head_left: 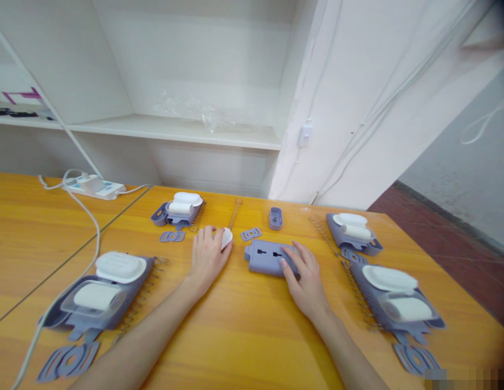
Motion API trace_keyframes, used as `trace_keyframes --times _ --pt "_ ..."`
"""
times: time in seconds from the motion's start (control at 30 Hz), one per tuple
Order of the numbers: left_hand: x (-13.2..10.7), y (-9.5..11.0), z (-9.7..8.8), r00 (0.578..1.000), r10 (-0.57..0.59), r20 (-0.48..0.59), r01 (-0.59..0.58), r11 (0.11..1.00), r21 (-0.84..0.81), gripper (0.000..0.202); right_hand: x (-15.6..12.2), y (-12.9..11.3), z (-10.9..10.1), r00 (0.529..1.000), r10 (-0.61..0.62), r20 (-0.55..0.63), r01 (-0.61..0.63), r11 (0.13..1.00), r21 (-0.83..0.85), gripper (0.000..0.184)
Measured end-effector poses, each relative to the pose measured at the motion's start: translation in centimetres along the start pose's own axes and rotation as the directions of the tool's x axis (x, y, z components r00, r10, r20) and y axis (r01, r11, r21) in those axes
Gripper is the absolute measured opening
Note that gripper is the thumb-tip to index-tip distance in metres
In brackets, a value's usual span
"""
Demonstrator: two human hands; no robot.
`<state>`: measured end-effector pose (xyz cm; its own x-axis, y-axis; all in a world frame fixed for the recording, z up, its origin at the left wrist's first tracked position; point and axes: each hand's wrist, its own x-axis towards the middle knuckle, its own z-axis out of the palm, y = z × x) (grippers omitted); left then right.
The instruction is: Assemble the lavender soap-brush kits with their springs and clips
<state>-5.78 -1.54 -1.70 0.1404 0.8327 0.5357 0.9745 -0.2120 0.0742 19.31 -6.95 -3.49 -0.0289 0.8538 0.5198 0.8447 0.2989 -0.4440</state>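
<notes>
Head view: left hand [206, 253] bent over a white piece [226, 238] on the wooden table [236, 336], thumb along one side and fingers at the other, nearly closed — a hold around its edge, how firm impossible to tell, part of the piece hidden by the fingers. Right hand [310, 283] touching the right end of a purple box [268, 262], thumb and index finger on the top face, fingers moderately spread; cannot tell whether gripping or merely resting. Box lying flat between the two hands, two dark slots facing up. Just beyond it, a slotted plate [251, 234] and, farther back, a small purple cup [276, 218]. Past the left hand, a coiled spring [234, 212] pointing away. Out to the sides, four purple trays: near left [130, 292], far left, far right and near right — each carrying a white dish [121, 265] and a white roll [98, 296]. At the back left, a power strip [109, 189], with a white cable [98, 233] trailing forward
</notes>
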Motion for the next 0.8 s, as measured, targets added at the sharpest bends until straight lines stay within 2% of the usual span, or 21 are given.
trace_keyframes --times 0.13,0.2,0.3,0.4,0.47,0.57,0.8 --pt "0.1 -0.3 0.3 0.997 -0.044 0.057 0.047 0.997 -0.055 0.031 0.0 0.1 0.1 1.0 -0.002 0.004 0.002 1.0 0.022 0.035" --pt "0.3 -0.3 0.0 0.999 -0.029 0.02 0.031 0.989 -0.141 0.029 0.0 0.1 0.1 1.0 -0.015 0.006 0.015 0.999 0.032 0.035" --pt "0.4 0.4 -1.0 0.994 0.056 -0.096 -0.083 0.946 -0.312 0.029 -0.1 -0.1 0.0 0.999 -0.049 0.021 0.048 0.998 0.048 0.034" --pt "0.1 1.8 -2.0 0.968 0.205 -0.144 -0.25 0.839 -0.483 0.029 -0.1 -0.5 -0.3 0.994 -0.095 0.062 0.092 0.995 0.048 0.035" --pt "-0.2 2.8 -2.4 0.946 0.303 -0.119 -0.314 0.754 -0.577 0.027 -0.2 -0.8 -0.4 0.989 -0.12 0.087 0.117 0.992 0.037 0.036" --pt "-0.3 3.8 -2.8 0.914 0.404 -0.041 -0.325 0.665 -0.673 0.028 -0.2 -1.2 -0.6 0.985 -0.132 0.11 0.131 0.991 0.017 0.036" --pt "0.2 3.9 -3.2 0.898 0.438 0.041 -0.247 0.579 -0.777 0.03 0.0 -1.4 -0.8 0.983 -0.141 0.115 0.14 0.99 0.018 0.036"
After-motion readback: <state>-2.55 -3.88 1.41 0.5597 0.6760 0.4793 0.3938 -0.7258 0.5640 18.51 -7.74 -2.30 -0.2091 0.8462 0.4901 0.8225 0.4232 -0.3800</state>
